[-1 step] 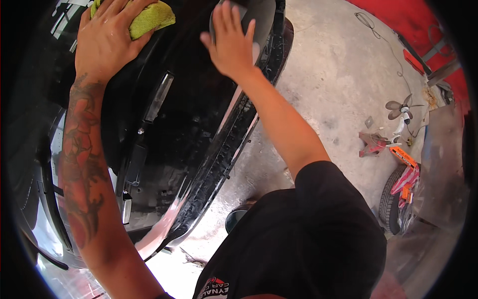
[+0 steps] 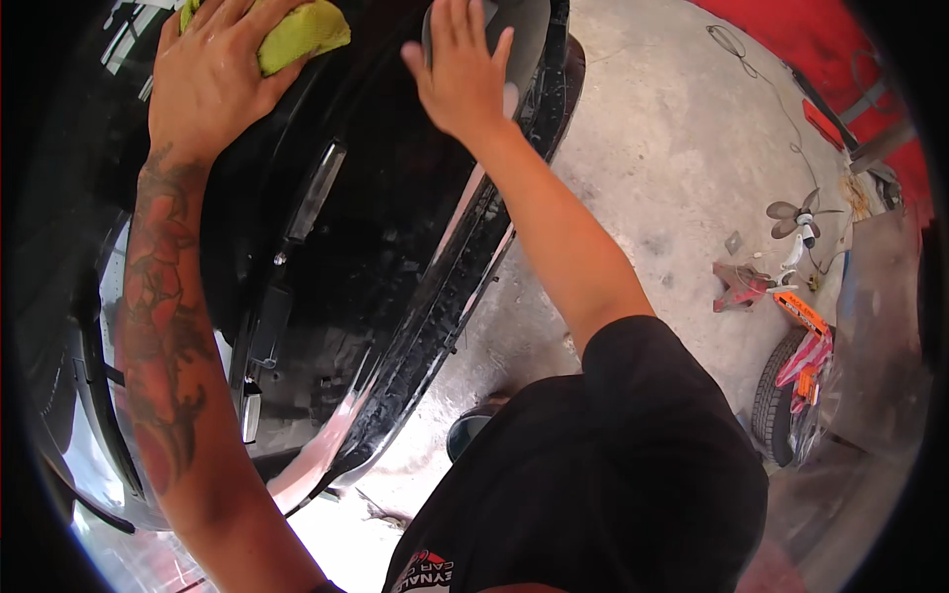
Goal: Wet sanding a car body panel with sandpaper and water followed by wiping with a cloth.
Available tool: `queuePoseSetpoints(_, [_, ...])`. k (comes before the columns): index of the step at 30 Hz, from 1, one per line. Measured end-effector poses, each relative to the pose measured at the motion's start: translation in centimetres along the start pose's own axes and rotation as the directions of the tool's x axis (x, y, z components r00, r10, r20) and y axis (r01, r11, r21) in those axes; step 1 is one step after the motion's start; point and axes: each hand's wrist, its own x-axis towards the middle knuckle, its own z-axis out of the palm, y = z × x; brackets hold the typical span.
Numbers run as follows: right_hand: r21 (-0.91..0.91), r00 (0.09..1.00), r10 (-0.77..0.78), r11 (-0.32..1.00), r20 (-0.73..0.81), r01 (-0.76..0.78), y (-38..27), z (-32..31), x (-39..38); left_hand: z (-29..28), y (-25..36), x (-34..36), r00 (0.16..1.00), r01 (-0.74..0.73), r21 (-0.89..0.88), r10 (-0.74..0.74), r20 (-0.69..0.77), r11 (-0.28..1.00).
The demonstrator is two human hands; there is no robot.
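My left hand (image 2: 213, 89) is closed on a yellow-green cloth (image 2: 301, 38), pressed against the glossy black car panel (image 2: 356, 227). My right hand (image 2: 465, 79) lies farther right with fingers stretched and thumb apart, over a dull grey patch (image 2: 524, 40) near the panel's edge. A small grey piece shows at its fingertips by the top of the picture; I cannot tell whether it is a separate sheet under the hand. Below it, pale pinkish streaks (image 2: 465, 212) run along the edge beside a black trim strip (image 2: 425, 316).
Right of the car is a concrete floor (image 2: 643, 148). On it are a fan (image 2: 806, 217), a red jack stand (image 2: 736, 287), a tire (image 2: 776, 395) and a loose cable (image 2: 732, 44). A dark bucket (image 2: 465, 435) stands close by my body, partly hidden.
My right hand has shifted slightly to the right over the grey patch. The left hand and the cloth have barely moved.
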Motion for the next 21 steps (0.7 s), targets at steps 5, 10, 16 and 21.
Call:
queuePoseSetpoints(5, [0.058,0.985,-0.013,0.998,0.171,0.003,-2.6,0.1,-4.6,-0.1,0.0,-0.1,1.0,-0.009,-0.007,0.009,-0.002,1.0])
queuePoseSetpoints(10, [0.11,0.978,0.021,0.993,0.209,-0.045,-4.7,-0.1,-6.2,6.0,-6.3,-2.4,0.998,-0.058,-0.077,0.061,0.035,0.995])
queuePoseSetpoints(16, [0.368,0.895,-0.145,0.929,0.421,-0.022,-12.2,-3.4,-14.5,-0.1,-0.1,-0.2,0.999,0.026,0.021,-0.027,0.032,0.999])
queuePoseSetpoints(21, [0.256,0.945,-0.039,0.965,0.323,-0.048,-9.7,-2.1,-9.5,-0.5,-0.4,-0.6,1.0,0.019,0.025,-0.02,0.018,1.0])
